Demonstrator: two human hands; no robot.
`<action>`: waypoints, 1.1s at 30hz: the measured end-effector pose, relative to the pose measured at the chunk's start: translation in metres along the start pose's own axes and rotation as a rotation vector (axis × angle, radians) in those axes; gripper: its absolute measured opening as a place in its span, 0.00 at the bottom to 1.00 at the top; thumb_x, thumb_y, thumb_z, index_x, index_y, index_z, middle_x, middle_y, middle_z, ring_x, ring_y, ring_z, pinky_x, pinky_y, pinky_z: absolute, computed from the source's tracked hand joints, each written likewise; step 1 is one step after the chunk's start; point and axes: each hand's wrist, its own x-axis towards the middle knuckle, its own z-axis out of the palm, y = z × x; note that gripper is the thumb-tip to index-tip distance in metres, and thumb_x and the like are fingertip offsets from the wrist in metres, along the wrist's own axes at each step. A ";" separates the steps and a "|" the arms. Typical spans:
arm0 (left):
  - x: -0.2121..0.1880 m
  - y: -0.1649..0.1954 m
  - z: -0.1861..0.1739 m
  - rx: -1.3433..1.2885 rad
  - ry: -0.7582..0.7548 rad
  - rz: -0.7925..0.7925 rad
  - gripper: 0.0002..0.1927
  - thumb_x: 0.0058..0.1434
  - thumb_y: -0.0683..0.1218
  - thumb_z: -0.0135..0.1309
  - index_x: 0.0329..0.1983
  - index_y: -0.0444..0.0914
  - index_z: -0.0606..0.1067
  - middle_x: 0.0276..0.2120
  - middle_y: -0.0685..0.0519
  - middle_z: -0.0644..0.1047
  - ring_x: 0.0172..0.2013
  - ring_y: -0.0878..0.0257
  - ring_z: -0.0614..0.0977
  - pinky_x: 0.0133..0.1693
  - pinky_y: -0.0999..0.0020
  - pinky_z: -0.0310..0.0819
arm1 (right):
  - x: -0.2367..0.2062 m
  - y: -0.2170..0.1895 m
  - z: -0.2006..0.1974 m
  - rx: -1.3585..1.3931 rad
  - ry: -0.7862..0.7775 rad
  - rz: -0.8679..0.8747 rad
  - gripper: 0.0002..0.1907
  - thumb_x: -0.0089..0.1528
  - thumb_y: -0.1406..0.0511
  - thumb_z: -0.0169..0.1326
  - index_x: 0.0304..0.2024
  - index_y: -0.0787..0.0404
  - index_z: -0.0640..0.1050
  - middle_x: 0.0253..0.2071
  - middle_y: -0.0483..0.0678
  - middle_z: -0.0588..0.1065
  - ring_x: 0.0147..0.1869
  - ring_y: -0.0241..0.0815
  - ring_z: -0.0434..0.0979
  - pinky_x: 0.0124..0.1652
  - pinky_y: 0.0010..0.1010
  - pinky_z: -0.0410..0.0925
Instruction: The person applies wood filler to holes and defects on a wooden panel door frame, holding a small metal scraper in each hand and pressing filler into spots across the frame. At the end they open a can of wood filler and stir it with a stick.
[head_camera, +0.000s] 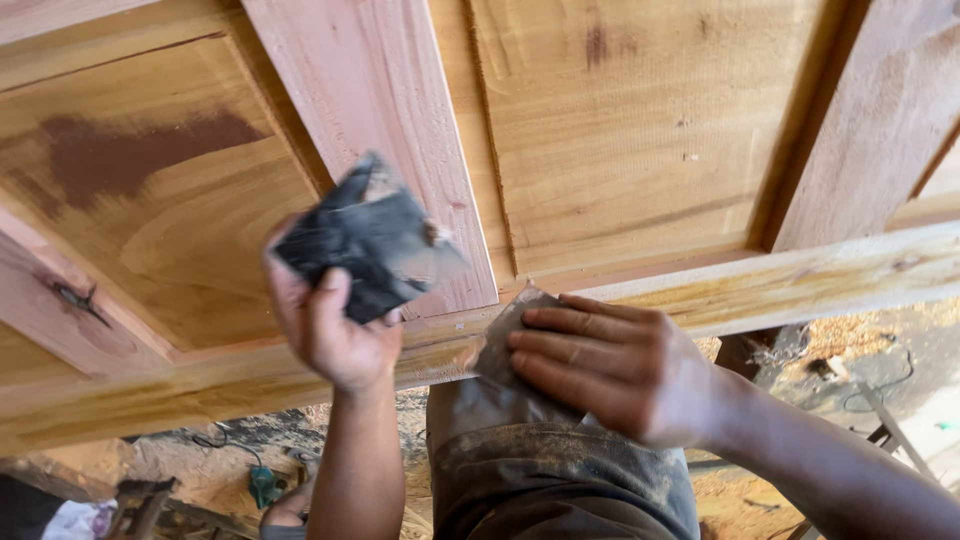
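Note:
A wooden panelled door (620, 130) lies flat in front of me, with raised reddish rails and yellowish inset panels. My left hand (330, 325) is lifted above its near edge and grips a dark folded piece of sandpaper (365, 240). My right hand (610, 365) lies flat, fingers together, pressing a second grey piece of sandpaper (505, 335) against the door's near bottom rail (800, 280). Below, my dusty grey trousers (540, 470) show between my arms.
A dark stain (120, 160) marks the left panel. The ground below is strewn with sawdust (850, 335) and scraps. A teal object (265, 485) and cables lie at lower left. A dark cable (880, 385) runs at lower right.

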 end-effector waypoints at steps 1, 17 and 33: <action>0.001 0.001 -0.004 0.004 0.009 0.025 0.20 0.66 0.39 0.47 0.60 0.28 0.63 0.41 0.44 0.72 0.28 0.61 0.73 0.26 0.70 0.69 | -0.005 0.002 0.007 0.128 0.065 0.146 0.15 0.65 0.68 0.57 0.55 0.63 0.78 0.53 0.55 0.81 0.58 0.48 0.83 0.55 0.40 0.74; 0.000 0.008 -0.031 0.108 -0.082 -0.069 0.25 0.63 0.41 0.46 0.63 0.28 0.63 0.37 0.44 0.73 0.21 0.64 0.69 0.19 0.72 0.63 | -0.008 0.002 0.087 0.675 0.649 0.945 0.15 0.69 0.70 0.49 0.56 0.72 0.74 0.47 0.56 0.80 0.50 0.39 0.83 0.48 0.30 0.81; 0.002 0.013 -0.040 0.033 -0.094 -0.058 0.25 0.62 0.41 0.46 0.62 0.28 0.63 0.39 0.44 0.72 0.23 0.64 0.69 0.21 0.72 0.64 | -0.008 -0.030 0.086 0.130 0.466 0.822 0.09 0.66 0.72 0.53 0.47 0.70 0.78 0.23 0.53 0.79 0.20 0.38 0.81 0.19 0.28 0.70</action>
